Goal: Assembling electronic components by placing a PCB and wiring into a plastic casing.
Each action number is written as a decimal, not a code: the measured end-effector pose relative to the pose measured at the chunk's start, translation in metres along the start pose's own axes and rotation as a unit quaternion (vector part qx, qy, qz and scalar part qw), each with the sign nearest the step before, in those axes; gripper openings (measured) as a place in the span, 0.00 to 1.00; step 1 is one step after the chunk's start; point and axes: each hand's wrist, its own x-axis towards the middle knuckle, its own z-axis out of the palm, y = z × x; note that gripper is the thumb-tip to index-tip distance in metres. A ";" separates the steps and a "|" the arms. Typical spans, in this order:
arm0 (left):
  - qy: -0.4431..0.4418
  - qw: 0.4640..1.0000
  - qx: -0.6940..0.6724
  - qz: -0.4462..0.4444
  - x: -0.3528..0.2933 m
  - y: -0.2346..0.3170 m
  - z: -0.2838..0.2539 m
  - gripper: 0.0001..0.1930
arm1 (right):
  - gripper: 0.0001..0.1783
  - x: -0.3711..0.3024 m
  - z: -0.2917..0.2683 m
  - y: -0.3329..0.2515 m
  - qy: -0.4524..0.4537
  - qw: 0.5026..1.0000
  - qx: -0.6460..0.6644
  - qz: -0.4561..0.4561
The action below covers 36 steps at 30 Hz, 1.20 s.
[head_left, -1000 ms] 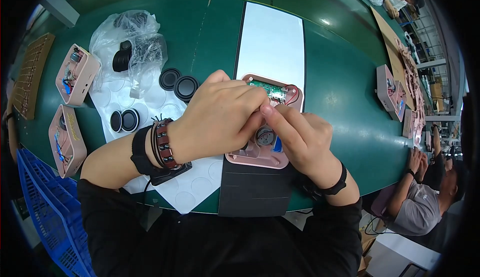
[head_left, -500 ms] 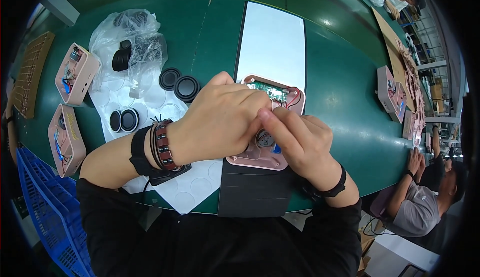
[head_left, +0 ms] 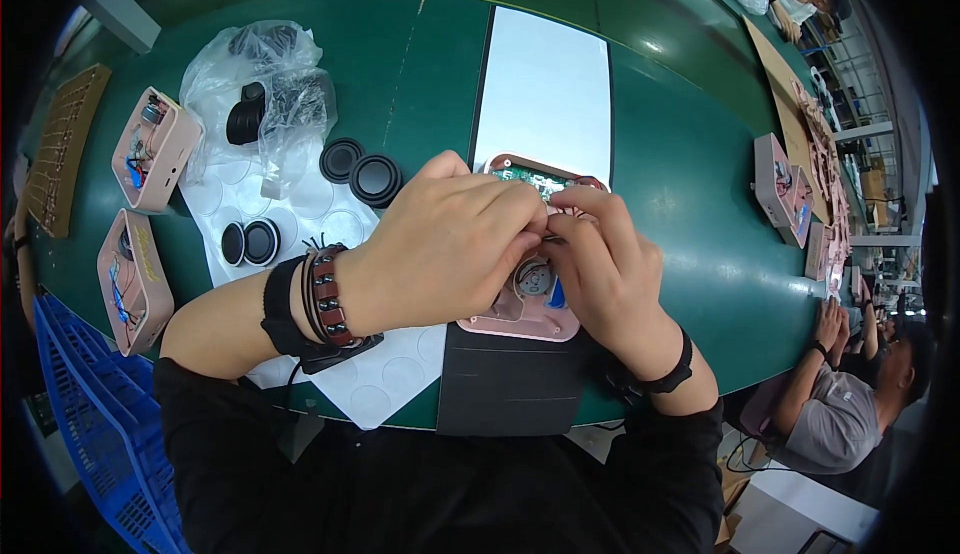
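Green workbench, two hands meeting over a pink housing

The green bench (head_left: 690, 194) curves away toward a dark fisheye rim, which cuts off the blue crate (head_left: 100, 424) to the lower left of the pink housing (head_left: 518, 327). Far to the right of the housing, a co-worker in a grey shirt (head_left: 840, 419) sits partly in shadow.

The housing lies open on the bench in front of the person, between a white sheet (head_left: 545, 84) beyond it and a black sheet (head_left: 510, 384) on its near side. Much of its inside is covered by the hands: the green circuit board (head_left: 528, 176) shows only in part, as do a round metal part (head_left: 533, 277) and a blue part (head_left: 557, 296).

The left hand (head_left: 445, 239) comes in from the housing's left, back upward, fingers curled under. The right hand (head_left: 612, 274) comes from its near right, index finger arched, thumb largely tucked from sight. Their fingertips come together above the middle of the housing; whatever they may be pinching is hidden, so I cannot tell how firmly either grips.

To the housing's left lie black round parts (head_left: 377, 181) and a crumpled clear bag (head_left: 300, 104), its contents blurred by the plastic.
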 end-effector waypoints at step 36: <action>-0.053 0.990 -0.073 -0.109 0.001 0.000 -0.008 0.07 | 0.10 0.000 0.011 0.006 0.103 0.991 0.084 -0.013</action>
